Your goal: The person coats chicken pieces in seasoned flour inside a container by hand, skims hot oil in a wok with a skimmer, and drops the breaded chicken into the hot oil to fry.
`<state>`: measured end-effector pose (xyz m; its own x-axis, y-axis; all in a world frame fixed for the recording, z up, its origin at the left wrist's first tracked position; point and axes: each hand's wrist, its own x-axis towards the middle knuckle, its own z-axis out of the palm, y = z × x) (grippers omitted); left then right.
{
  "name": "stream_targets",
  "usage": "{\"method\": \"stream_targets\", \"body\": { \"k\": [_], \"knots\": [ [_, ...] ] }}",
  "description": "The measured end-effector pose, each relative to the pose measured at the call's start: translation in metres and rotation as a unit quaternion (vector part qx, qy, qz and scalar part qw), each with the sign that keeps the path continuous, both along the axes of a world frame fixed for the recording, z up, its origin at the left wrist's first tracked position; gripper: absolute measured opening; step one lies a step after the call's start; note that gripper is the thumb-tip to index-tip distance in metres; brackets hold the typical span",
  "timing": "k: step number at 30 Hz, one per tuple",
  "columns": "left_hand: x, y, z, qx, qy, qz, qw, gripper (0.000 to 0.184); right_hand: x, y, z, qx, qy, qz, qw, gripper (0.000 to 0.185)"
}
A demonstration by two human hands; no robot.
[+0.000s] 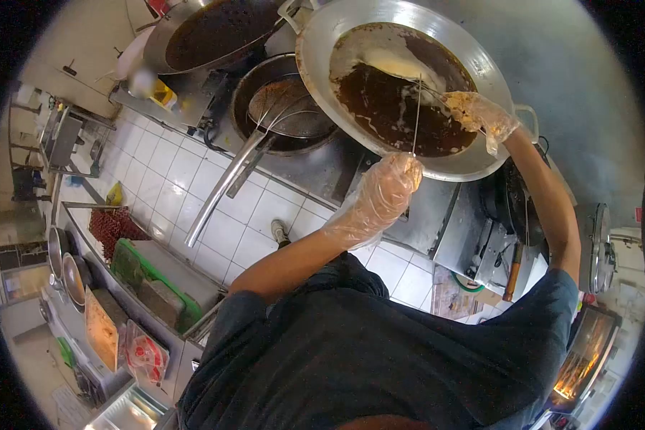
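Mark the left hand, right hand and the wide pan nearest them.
Left hand (380, 193): head view, middle of the glove.
Right hand (486, 117): head view, middle of the glove.
Wide pan (314, 72): head view, bare inner wall.

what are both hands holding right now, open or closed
Left hand: closed on a thin metal rod.
Right hand: closed on another thin metal rod, above the large metal wok.
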<state>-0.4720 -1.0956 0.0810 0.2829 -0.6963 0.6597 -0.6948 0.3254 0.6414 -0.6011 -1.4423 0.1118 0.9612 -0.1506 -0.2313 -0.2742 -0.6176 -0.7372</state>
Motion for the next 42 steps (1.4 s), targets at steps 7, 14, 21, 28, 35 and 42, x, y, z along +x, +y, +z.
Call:
{"method": "stream_targets", "body": {
  "k": [7,14,21,28,35,42],
  "knots": [
    [-0.004,0.003,0.006,0.019,-0.026,0.026,0.999,0.017,-0.003,-0.022,0.011,0.188,-0.031,-0.101,0.977,0.051],
    [-0.005,0.006,0.011,0.032,-0.012,0.032,0.999,0.021,-0.024,-0.040,0.021,0.333,-0.064,-0.194,0.921,0.054],
    [-0.002,0.001,0.014,0.001,-0.018,0.029,0.999,0.016,-0.048,-0.024,0.084,-0.019,-0.005,-0.236,0.972,0.042],
    [0.009,-0.020,0.008,0.015,-0.159,0.026,0.987,0.013,-0.061,0.020,0.118,0.123,-0.056,-0.344,0.929,0.047],
    [0.025,0.013,0.017,0.043,-0.078,-0.023,0.996,0.018,-0.010,0.134,0.129,0.276,-0.143,-0.256,0.915,0.055],
    [0.055,0.150,0.014,0.023,-0.036,-0.087,0.995,0.020,0.121,0.330,0.090,-0.430,0.073,-0.100,0.894,0.042]
  ]
}}
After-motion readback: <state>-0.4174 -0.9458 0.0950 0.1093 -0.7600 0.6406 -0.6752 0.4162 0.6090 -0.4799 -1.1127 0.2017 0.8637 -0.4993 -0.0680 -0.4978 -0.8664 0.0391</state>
